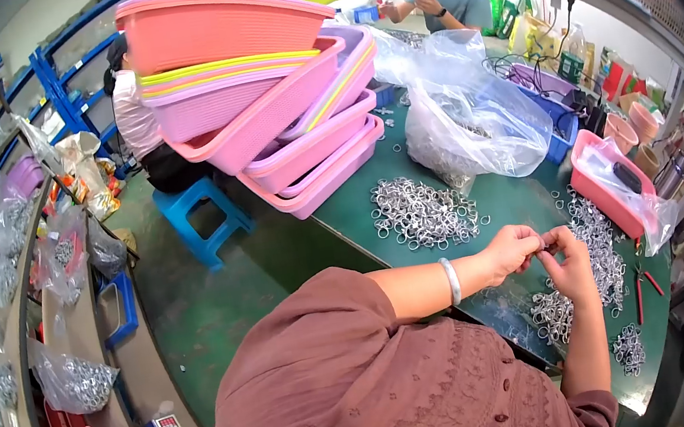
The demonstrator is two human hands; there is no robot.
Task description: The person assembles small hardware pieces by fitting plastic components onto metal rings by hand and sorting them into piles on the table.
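Note:
My left hand (pixel 512 252), with a pale bangle (pixel 452 280) on its wrist, is closed in a pinch over the green table (pixel 342 213). Fingertips of my right hand (pixel 572 264) meet it, also pinched. Whatever sits between them is too small and covered to make out. Beyond my left hand lies a heap of silver metal rings (pixel 425 212). More small metal rings (pixel 596 248) spread beside my right hand, with another pile (pixel 554 315) below it and a little cluster (pixel 630 349) nearer me. Red-handled pliers (pixel 641 298) rest on the right.
Stacked pink baskets (pixel 318 169) lean at the table's left edge. A large clear plastic bag (pixel 478 124) stands at the back. A pink tray (pixel 605 185) holds a dark object. A blue stool (pixel 199 220), a seated person (pixel 138 120) and another person (pixel 452 1) are farther off.

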